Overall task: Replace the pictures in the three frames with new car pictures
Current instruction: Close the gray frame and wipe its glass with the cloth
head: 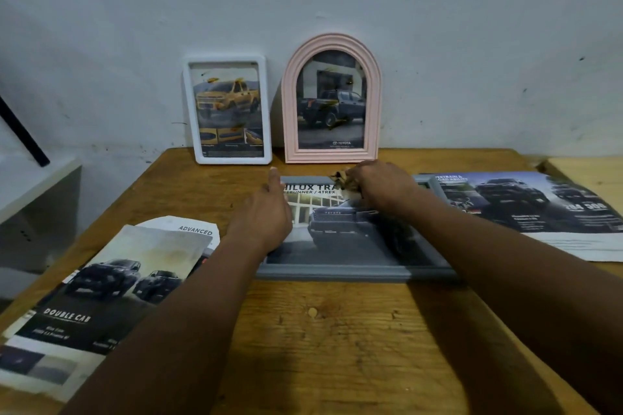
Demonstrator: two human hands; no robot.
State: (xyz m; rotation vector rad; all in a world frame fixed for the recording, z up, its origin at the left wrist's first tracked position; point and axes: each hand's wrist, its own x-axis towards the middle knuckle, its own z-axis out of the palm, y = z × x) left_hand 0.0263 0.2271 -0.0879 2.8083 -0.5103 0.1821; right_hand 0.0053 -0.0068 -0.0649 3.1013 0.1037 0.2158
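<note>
**Both hands on the grey frame**

The wooden table [337, 330] fills my view. Under both hands, a grey frame [337, 272] lies flat with a dark truck picture [350, 229] on it. Outside my left arm lie loose car sheets [101, 280]; outside my right arm lies another printed sheet [526, 202]. Beyond the hands, a white frame [232, 158] and a pink arched frame [332, 153] lean against the wall, each showing a pickup. My left hand [263, 216] rests on the picture's left edge, fingers forward and thumb out, holding nothing. My right hand [381, 185] is curled at the picture's top, pinching a small brown mottled scrap [340, 178]; I cannot tell what it is.
</note>
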